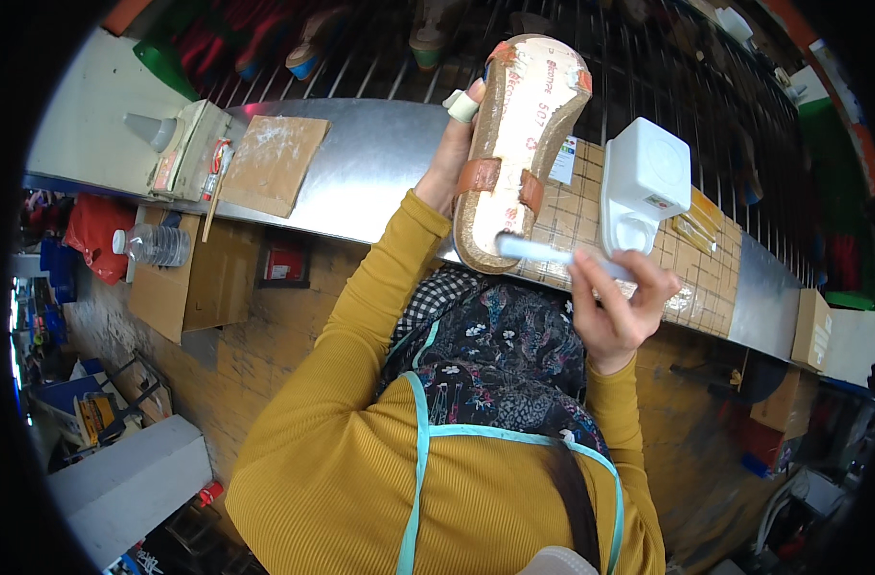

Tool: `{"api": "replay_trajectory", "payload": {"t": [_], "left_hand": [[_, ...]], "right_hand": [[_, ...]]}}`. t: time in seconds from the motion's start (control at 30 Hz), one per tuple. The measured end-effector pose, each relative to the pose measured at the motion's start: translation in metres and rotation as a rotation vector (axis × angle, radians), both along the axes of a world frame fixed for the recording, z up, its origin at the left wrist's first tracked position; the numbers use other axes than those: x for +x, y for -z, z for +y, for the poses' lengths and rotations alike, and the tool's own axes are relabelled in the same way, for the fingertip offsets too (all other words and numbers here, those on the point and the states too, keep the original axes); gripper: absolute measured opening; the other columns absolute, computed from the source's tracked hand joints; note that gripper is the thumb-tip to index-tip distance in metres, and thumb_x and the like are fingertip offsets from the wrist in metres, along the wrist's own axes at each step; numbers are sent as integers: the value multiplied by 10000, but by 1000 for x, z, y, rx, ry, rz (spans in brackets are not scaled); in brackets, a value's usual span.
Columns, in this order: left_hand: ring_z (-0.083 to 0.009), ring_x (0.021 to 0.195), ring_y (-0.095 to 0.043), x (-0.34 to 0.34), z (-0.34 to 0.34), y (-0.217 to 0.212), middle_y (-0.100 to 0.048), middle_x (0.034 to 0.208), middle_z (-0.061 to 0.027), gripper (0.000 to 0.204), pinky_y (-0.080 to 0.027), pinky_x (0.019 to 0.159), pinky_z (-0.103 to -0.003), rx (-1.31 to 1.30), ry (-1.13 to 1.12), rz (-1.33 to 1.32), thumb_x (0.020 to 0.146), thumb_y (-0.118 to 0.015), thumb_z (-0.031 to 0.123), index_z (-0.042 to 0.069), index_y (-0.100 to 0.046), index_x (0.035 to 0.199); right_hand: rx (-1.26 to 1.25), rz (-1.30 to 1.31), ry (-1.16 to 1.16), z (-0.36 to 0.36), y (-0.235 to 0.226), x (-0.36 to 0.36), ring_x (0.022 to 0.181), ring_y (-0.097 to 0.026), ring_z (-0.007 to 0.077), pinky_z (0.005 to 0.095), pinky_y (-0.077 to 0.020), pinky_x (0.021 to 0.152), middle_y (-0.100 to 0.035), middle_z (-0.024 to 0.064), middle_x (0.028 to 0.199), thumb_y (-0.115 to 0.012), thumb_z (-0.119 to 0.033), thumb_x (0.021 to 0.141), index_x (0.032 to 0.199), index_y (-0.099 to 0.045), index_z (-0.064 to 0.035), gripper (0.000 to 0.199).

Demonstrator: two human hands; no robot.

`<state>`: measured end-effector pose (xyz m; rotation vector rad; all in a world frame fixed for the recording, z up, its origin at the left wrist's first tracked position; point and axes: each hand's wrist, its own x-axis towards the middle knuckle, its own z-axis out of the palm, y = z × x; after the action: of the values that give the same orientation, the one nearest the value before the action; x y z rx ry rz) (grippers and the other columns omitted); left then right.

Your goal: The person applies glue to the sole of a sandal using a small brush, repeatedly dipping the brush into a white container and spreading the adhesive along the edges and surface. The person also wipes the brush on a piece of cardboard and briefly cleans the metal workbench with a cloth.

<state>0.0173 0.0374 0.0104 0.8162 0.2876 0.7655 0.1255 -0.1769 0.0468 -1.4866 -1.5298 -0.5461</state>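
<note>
My left hand [449, 144] is closed around the side of a sandal [530, 134], bottom up and tilted over the bench edge. Its underside is cream with red print, its rim is brown and cork-like, and two brown strap ends fold onto it. A pale cover wraps one of my left fingertips. In my right hand [624, 311] I pinch a pale brush [552, 251], blurred by motion. Its tip lies over the near end of the underside; whether it touches, I cannot tell. Right of the sandal stands a white plastic pot [648, 168] with a round cup at its front.
Taped cardboard [682, 297] covers part of the metal bench [361, 163]. A cardboard square [275, 163] lies at the left. Behind the bench, a dark slatted rack [370, 72] carries several shoes. A plastic bottle [155, 244] sits left, by a cardboard box [193, 283].
</note>
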Motion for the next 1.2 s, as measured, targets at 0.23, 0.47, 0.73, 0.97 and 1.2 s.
{"api": "replay_trajectory", "payload": {"t": [0.23, 0.47, 0.73, 0.97, 1.2], "left_hand": [[-216, 1047, -654, 6, -7, 8, -580, 1254, -172, 857, -590, 838, -321, -81, 114, -108, 840, -505, 702, 40, -427, 1379], [-317, 1014, -659, 15, -7, 22, -554, 1248, -256, 911, -615, 751, -382, -332, 265, -390, 830, -527, 702, 14, -374, 1408], [-434, 930, -652, 25, -5, 37, -545, 1188, -329, 995, -615, 667, -460, -322, 354, -442, 791, -527, 743, -24, -356, 1400], [-443, 912, -650, 29, -6, 51, -540, 1174, -339, 1010, -612, 653, -467, -334, 354, -412, 783, -528, 750, -24, -348, 1406], [-412, 919, -660, 24, -10, 43, -542, 1191, -325, 981, -615, 678, -460, -329, 356, -421, 803, -514, 737, -11, -344, 1414]], "right_hand": [[-17, 33, -67, -10, 1, -3, 802, -527, 123, 340, -253, 860, -511, 1, 955, -873, -142, 599, 970, -765, -189, 389], [-29, 14, -122, -20, 10, -4, 814, -532, 138, 340, -261, 844, -530, 5, 972, -873, -142, 599, 961, -765, -200, 382], [-41, 10, -78, -24, 15, 5, 844, -526, 141, 334, -268, 792, -531, 10, 964, -868, -164, 611, 972, -763, -202, 377], [-7, 52, -19, -13, 14, 8, 836, -513, 139, 335, -279, 781, -551, 7, 915, -864, -153, 599, 926, -767, -190, 343], [-6, 105, -9, -12, 18, 5, 827, -516, 130, 336, -271, 792, -550, 1, 913, -860, -133, 608, 922, -765, -175, 331]]}}
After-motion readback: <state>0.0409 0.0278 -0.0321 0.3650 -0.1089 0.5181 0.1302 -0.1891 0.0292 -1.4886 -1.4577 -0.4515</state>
